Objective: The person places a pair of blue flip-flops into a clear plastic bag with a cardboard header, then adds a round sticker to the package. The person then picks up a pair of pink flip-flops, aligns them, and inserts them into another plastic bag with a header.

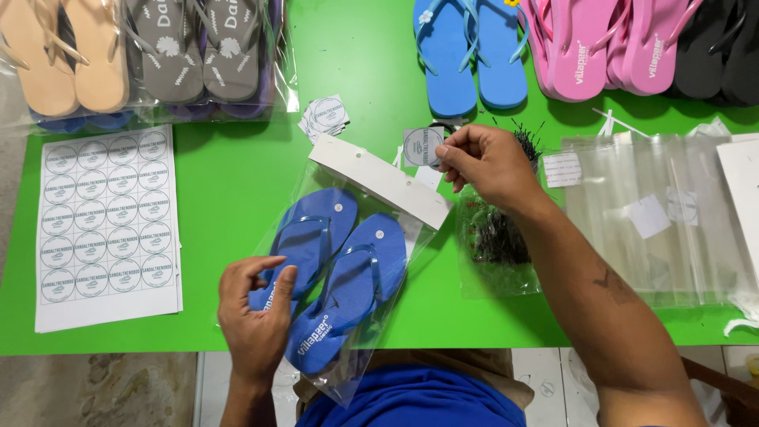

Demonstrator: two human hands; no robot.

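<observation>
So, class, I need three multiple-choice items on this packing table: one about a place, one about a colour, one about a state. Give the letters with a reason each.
1. Where does the sheet of round stickers lie on the green table?
A. at its left end
B. on top of the pink flip-flops
C. inside the clear bag

2. What colour is the pair of flip-flops in the clear bag?
A. grey
B. dark blue
C. black

3. What is the right hand doing?
A. lying flat and empty
B. gripping a pair of scissors
C. pinching a single round sticker

Answers:
1 A, the sheet sits at the left end of the table, below the bagged pairs.
2 B, both soles under the left hand are dark blue.
3 C, the fingertips pinch the sticker's edge above the bag's white header card.
</observation>
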